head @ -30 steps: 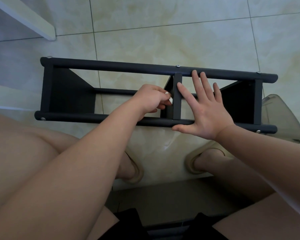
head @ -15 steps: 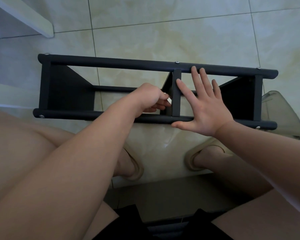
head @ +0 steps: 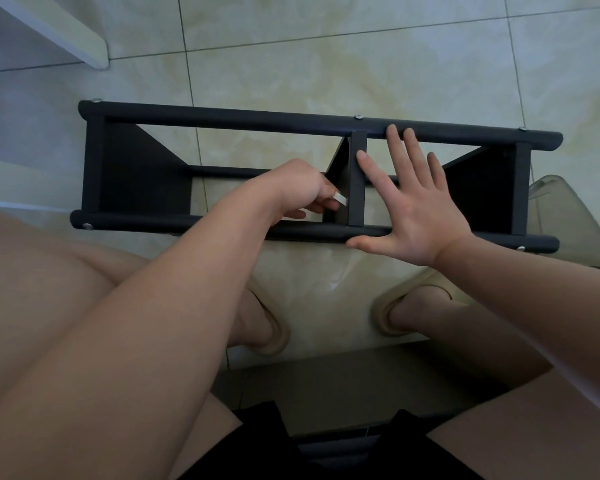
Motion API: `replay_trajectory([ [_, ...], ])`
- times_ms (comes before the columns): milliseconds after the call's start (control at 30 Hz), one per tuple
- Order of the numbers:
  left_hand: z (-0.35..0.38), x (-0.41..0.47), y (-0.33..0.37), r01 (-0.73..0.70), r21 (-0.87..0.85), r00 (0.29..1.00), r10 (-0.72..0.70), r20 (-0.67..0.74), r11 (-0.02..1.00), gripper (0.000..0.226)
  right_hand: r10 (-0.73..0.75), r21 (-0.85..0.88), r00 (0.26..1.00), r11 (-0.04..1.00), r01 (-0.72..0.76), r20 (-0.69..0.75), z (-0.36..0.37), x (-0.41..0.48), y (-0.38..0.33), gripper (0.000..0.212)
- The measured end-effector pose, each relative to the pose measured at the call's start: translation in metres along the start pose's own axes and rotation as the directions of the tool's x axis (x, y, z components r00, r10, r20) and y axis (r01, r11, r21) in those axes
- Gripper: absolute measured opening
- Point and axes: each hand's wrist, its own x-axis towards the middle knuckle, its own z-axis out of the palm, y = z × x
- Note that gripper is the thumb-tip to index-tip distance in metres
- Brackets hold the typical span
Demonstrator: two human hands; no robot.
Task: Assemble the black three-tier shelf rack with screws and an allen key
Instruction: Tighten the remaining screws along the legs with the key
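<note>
My right hand lies open and flat, thumb on the near rail and fingertips reaching the far one, while my left hand curls around something small and pale, perhaps the allen key, beside the middle shelf. The black rack lies on its side on the tiled floor; it looks rigid and fairly light, best gripped by its round rails.

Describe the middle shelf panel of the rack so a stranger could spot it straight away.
Find the black shelf rack lying on its side on the pale tiled floor, its two long rails running left to right. Three panels cross between them; the middle shelf panel is the one between the two hands, its edge under the right hand's index finger.
</note>
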Motion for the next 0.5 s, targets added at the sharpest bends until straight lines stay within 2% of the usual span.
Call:
replay_trajectory([
  [500, -0.0057, -0.0055, -0.0033, -0.082, 0.206, 0.996, 0.074, 0.048, 0.975, 0.026, -0.002, -0.01, 1.0, 1.0, 0.002, 0.002, -0.0006, 0.0009, 0.0001, 0.114],
])
